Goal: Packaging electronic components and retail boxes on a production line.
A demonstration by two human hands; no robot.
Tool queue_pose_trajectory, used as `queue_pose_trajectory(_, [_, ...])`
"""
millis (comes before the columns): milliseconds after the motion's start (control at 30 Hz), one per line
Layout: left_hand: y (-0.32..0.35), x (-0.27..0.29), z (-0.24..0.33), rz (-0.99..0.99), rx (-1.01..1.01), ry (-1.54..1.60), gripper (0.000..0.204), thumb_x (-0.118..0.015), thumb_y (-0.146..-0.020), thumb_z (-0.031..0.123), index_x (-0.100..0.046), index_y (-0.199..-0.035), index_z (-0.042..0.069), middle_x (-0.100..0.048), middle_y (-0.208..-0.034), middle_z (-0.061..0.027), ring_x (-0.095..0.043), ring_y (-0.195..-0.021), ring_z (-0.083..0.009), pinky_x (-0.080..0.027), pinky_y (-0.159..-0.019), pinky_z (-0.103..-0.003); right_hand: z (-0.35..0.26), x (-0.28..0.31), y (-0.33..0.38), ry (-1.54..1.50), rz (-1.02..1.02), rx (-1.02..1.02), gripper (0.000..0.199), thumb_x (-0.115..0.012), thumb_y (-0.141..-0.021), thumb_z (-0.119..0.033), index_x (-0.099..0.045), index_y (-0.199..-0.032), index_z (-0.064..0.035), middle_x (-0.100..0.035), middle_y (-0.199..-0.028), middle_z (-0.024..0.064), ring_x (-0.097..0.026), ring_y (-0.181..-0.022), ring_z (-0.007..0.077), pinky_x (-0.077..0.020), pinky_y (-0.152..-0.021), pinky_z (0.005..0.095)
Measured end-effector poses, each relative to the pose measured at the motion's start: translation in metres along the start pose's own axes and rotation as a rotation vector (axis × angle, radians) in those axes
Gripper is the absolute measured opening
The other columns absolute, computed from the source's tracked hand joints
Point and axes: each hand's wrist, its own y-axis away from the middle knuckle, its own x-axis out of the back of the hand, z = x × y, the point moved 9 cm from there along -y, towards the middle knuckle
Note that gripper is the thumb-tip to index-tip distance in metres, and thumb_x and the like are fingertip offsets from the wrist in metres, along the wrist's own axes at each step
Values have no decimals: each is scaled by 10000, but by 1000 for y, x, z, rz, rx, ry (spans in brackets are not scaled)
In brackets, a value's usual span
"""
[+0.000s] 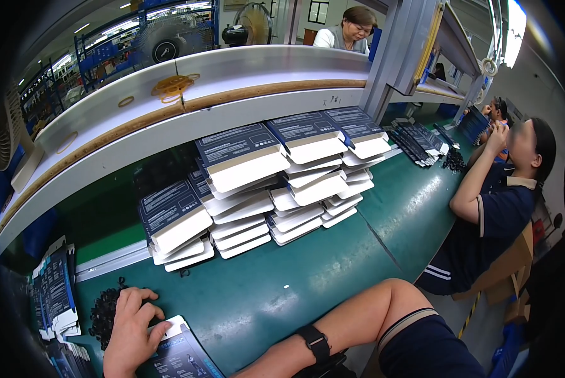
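My left hand is at the lower left, its fingers bent and spread apart, with nothing visible between them. It lies between a pile of small black curled pieces and a dark blue printed carton with a white end flap. The thumb is over the edge of that flap; whether it presses on it I cannot tell. My right forearm, with a black watch on the wrist, comes in from the right and runs out at the lower edge, so the right hand is out of sight. The carton's lower part is cut off too.
Stacked dark blue cartons with open white ends stand across the green table. More flat cartons lie at the left edge. A white shelf holds rubber bands. A co-worker sits at the right; another person is behind the shelf.
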Motion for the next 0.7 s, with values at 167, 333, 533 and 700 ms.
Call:
queue_pose_trajectory(167, [0, 0, 1, 6, -13, -5, 245, -793, -680, 87, -607, -825, 23, -543, -1137, -146, -465, -1126, -356, -398, -969, -432, 0, 1, 0, 4, 9, 7, 230, -577, -912, -84, -630, -1113, 15, -681, -779, 134, -670, -608, 185, -547, -530, 320])
queue_pose_trajectory(333, [0, 1, 2, 20, -25, -15, 247, -794, -677, 89, -605, -822, 23, -546, -1127, -145, -468, -1117, -358, -402, -962, -437, 0, 1, 1, -21, 2, -12, 227, -575, -911, -86, -632, -1107, 13, -679, -769, 129, -665, -604, 181, -545, -528, 322])
queue_pose_trajectory(533, [-1, 1, 3, 45, -29, -10, 266, -777, -632, 41, -579, -809, 21, -544, -1109, -151, -482, -1098, -362, -409, -948, -424, 0, 1, 0, -11, 19, 1, 224, -575, -912, -87, -637, -1105, 6, -677, -766, 121, -660, -601, 174, -545, -528, 318])
queue_pose_trajectory(700, [0, 0, 3, 39, -30, -33, 275, -780, -632, 46, -577, -815, 21, -541, -1117, -151, -480, -1109, -365, -406, -956, -430, 3, 0, -1, 2, 18, 6, 220, -578, -912, -89, -638, -1103, 4, -678, -766, 118, -661, -600, 171, -546, -526, 314])
